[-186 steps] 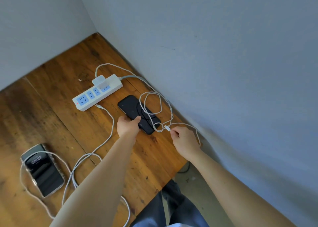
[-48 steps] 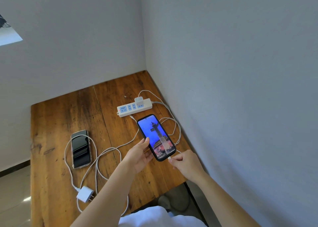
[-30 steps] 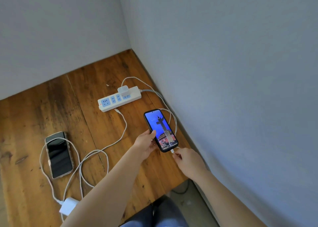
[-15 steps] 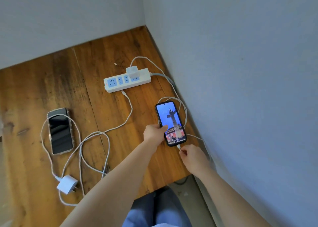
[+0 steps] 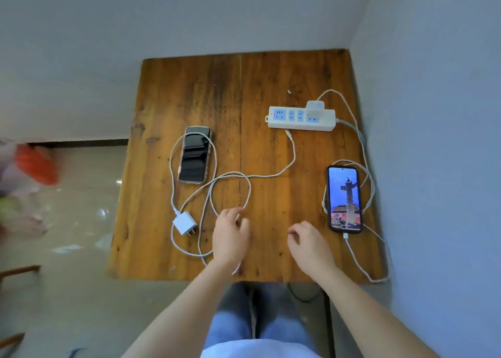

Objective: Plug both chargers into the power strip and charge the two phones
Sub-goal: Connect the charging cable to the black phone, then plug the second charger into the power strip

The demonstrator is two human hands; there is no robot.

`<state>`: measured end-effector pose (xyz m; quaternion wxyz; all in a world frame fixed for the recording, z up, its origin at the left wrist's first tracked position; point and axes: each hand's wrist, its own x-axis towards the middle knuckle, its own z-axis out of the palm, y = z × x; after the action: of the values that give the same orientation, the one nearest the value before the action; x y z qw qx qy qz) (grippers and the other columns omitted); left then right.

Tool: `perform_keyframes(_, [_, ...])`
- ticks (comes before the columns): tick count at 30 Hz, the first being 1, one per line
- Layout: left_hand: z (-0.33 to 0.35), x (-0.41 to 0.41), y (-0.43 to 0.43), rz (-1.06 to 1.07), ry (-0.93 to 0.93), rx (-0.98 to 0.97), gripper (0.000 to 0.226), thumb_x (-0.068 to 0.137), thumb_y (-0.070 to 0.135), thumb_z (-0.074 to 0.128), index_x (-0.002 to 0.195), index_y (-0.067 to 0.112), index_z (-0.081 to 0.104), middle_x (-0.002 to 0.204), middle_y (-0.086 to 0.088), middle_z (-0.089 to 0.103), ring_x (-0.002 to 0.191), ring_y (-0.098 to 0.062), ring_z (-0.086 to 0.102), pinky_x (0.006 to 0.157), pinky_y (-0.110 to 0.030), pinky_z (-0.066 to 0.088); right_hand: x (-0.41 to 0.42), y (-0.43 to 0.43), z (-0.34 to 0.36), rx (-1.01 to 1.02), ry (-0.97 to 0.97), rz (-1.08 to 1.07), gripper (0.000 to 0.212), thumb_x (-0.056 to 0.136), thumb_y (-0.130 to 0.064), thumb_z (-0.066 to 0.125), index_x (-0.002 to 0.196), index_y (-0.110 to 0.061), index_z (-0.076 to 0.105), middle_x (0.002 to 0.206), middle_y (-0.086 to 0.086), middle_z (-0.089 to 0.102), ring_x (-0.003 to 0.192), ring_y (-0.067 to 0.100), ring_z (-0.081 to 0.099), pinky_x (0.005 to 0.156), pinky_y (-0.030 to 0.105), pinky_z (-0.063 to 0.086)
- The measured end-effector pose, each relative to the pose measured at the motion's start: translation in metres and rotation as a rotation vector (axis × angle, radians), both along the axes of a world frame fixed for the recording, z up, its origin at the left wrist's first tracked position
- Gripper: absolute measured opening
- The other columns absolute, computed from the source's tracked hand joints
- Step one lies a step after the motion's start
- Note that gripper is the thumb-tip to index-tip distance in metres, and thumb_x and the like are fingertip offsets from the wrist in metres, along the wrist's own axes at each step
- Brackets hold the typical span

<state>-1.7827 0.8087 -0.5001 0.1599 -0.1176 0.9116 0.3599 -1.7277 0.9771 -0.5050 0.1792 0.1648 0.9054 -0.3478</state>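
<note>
A white power strip lies at the back right of the wooden table, with one white charger plugged into its right end. The black phone lies by the right wall, screen lit, with that charger's cable in its bottom port. A second phone with a dark screen lies at the left. The second white charger lies unplugged on the table, and its cable's free end rests in front of the strip. My left hand hovers over the cable loops, fingers apart. My right hand is empty, left of the black phone.
Walls close the table in at the back and on the right. The charger cable loops sprawl across the table's middle. A tiled floor lies beyond the left edge. My legs are below the front edge.
Both hands have let go of the black phone, which now lies flat with the cable plugged in. My left hand has moved left toward the cable loops. The view has swung left.
</note>
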Motion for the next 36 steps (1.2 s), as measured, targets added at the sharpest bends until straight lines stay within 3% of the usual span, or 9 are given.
perform_keyframes(4, [-0.006, 0.01, -0.085, 0.138, 0.056, -0.152, 0.037, 0.09, 0.016, 0.051, 0.127, 0.018, 0.053, 0.135, -0.002, 0.045, 0.121, -0.018, 0.043, 0.088, -0.029, 0.04, -0.014, -0.062, -0.003, -0.047, -0.032, 0.141, 0.021, 0.094, -0.023, 0.05, 0.108, -0.018, 0.064, 0.106, -0.005, 0.059, 0.08, 0.009, 0.052, 0.056, 0.011, 0.031])
perform_keyframes(8, [-0.018, 0.017, -0.15, 0.211, -0.092, -0.241, 0.048, 0.094, 0.018, 0.044, 0.142, 0.014, 0.036, 0.151, -0.005, 0.034, 0.137, -0.021, 0.029, 0.107, -0.039, 0.032, -0.036, -0.124, -0.005, -0.045, -0.056, 0.242, 0.027, 0.094, -0.025, 0.05, 0.119, -0.019, 0.06, 0.115, -0.003, 0.058, 0.095, 0.012, 0.056, 0.064, 0.014, 0.036])
perform_keyframes(12, [-0.027, 0.018, -0.191, 0.055, -0.173, -0.262, 0.051, 0.097, 0.022, 0.037, 0.147, 0.018, 0.03, 0.156, 0.002, 0.025, 0.142, -0.016, 0.022, 0.111, -0.037, 0.027, -0.059, -0.179, -0.007, -0.01, -0.071, 0.329, 0.035, 0.094, -0.029, 0.052, 0.127, -0.019, 0.049, 0.124, 0.0, 0.053, 0.107, 0.018, 0.055, 0.083, 0.028, 0.048])
perform_keyframes(23, [-0.024, 0.001, -0.218, -0.269, -0.293, -0.347, 0.072, 0.091, 0.019, 0.041, 0.152, 0.027, 0.004, 0.159, 0.0, 0.016, 0.142, -0.017, 0.023, 0.095, -0.029, 0.045, -0.099, -0.245, -0.029, 0.287, -0.038, 0.349, 0.052, 0.087, -0.04, 0.06, 0.127, -0.013, 0.042, 0.121, 0.008, 0.054, 0.104, 0.023, 0.056, 0.077, 0.029, 0.048])
perform_keyframes(27, [-0.021, -0.005, -0.217, -0.34, -0.348, -0.432, 0.069, 0.091, 0.02, 0.04, 0.152, 0.022, 0.006, 0.158, -0.003, 0.019, 0.14, -0.02, 0.03, 0.093, -0.031, 0.047, -0.112, -0.242, -0.024, 0.05, -0.169, 0.245, 0.057, 0.076, -0.046, 0.065, 0.122, -0.016, 0.05, 0.113, 0.003, 0.058, 0.097, 0.022, 0.058, 0.069, 0.029, 0.047])
perform_keyframes(30, [-0.016, -0.02, -0.213, -0.345, -0.353, -0.464, 0.061, 0.093, 0.025, 0.041, 0.149, 0.018, 0.021, 0.144, -0.007, 0.046, 0.12, -0.023, 0.053, 0.086, -0.032, 0.05, -0.125, -0.23, -0.008, -0.287, -0.225, 0.077, 0.05, 0.072, -0.045, 0.067, 0.114, -0.022, 0.052, 0.105, 0.001, 0.061, 0.084, 0.016, 0.062, 0.061, 0.027, 0.053])
perform_keyframes(32, [-0.011, -0.037, -0.205, -0.289, -0.358, -0.437, 0.059, 0.092, 0.029, 0.042, 0.148, 0.018, 0.024, 0.127, -0.006, 0.06, 0.107, -0.023, 0.06, 0.076, -0.03, 0.052, -0.135, -0.216, 0.005, -0.373, -0.173, 0.031, 0.045, 0.071, -0.041, 0.069, 0.109, -0.026, 0.05, 0.104, -0.001, 0.06, 0.081, 0.013, 0.061, 0.055, 0.02, 0.05])
perform_keyframes(34, [-0.005, -0.056, -0.19, -0.257, -0.354, -0.426, 0.062, 0.093, 0.032, 0.045, 0.148, 0.019, 0.022, 0.136, -0.008, 0.053, 0.117, -0.025, 0.055, 0.081, -0.032, 0.052, -0.148, -0.193, 0.022, -0.367, -0.088, 0.02, 0.046, 0.069, -0.04, 0.07, 0.107, -0.029, 0.048, 0.103, -0.002, 0.06, 0.08, 0.01, 0.061, 0.054, 0.019, 0.047])
perform_keyframes(36, [0.002, -0.076, -0.167, -0.267, -0.267, -0.425, 0.065, 0.093, 0.03, 0.049, 0.15, 0.019, 0.018, 0.155, -0.009, 0.029, 0.138, -0.025, 0.033, 0.099, -0.037, 0.044, -0.161, -0.163, 0.041, -0.322, -0.014, 0.028, 0.046, 0.069, -0.04, 0.07, 0.107, -0.029, 0.047, 0.103, -0.003, 0.06, 0.082, 0.013, 0.061, 0.061, 0.025, 0.054])
